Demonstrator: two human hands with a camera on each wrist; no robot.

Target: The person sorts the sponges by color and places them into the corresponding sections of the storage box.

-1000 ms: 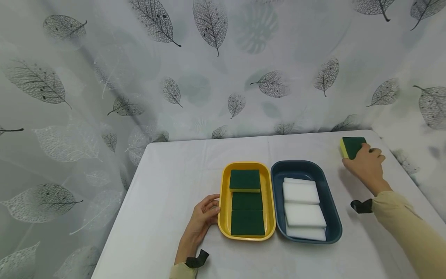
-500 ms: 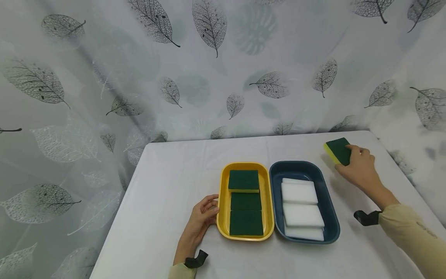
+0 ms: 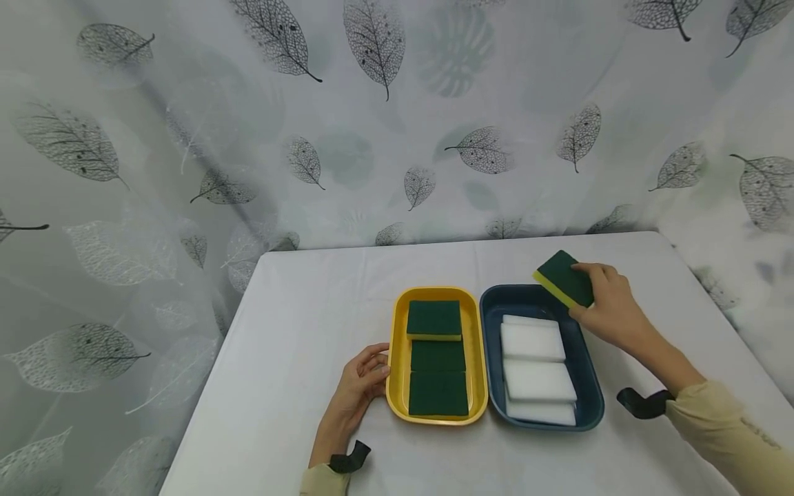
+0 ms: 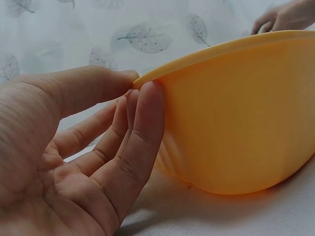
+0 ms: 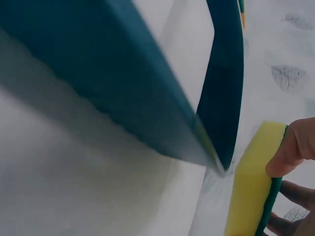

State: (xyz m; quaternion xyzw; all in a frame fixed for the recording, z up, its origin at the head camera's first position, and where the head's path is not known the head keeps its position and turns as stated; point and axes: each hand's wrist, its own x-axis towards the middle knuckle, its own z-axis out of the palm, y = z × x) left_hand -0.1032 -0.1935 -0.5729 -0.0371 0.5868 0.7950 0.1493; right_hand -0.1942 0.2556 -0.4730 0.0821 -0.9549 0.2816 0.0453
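In the head view my right hand (image 3: 611,303) holds a green-and-yellow scouring sponge (image 3: 566,277), tilted, over the back right corner of the blue tray (image 3: 594,393). The right wrist view shows my thumb on the sponge's (image 5: 253,177) edge and other fingers on its green side. White sponge blocks (image 3: 538,381) lie overlapping in a row inside the blue tray. My left hand (image 4: 88,142) pinches the rim of the yellow tray (image 4: 246,118) at its left side, thumb on the rim and fingers against the outer wall. Green scouring sponges (image 3: 438,393) fill the yellow tray's middle.
Both trays stand side by side on a white-covered table (image 3: 298,310). A leaf-patterned curtain (image 3: 353,165) hangs behind the table and along its sides. Black straps (image 3: 645,403) sit at both wrists.
My right hand has carried the sponge leftward from the table's back right corner to above the blue tray's corner, turning it on the way. My left hand has stayed at the yellow tray.
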